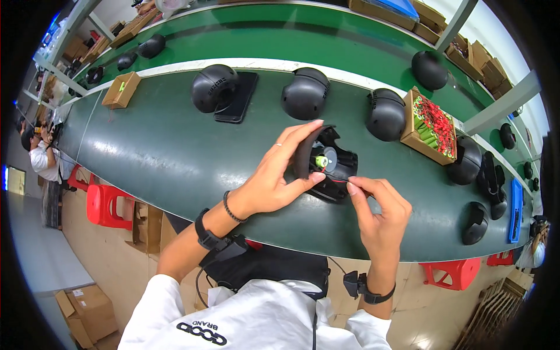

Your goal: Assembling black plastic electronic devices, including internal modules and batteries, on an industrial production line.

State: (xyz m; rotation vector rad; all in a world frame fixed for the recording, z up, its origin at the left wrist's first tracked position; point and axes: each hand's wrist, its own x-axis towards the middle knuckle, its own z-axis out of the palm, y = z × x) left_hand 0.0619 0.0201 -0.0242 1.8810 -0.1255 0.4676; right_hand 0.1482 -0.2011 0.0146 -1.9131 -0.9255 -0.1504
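My left hand (269, 185) is wrapped round the side of an opened black plastic housing (345, 162), its thumb at the near rim. Inside the housing are a green cylindrical battery cell (321, 162) and a round grey part (331, 155). Thin red and black wires (336, 179) run out of the housing toward my right hand (382, 211). Its thumb and forefinger are pinched on the wire end at the right edge of the housing. Whatever sits at the very tip of the wire is hidden by the fingers.
Black rounded housings (306, 93) stand along the green worktable (157, 146). A carton of green cells with red wires (433, 125) lies right; a small carton (121, 90) lies left. A black phone (239, 99) touches one housing. Beyond runs a green conveyor (256, 38). Red stools (108, 205) flank the table.
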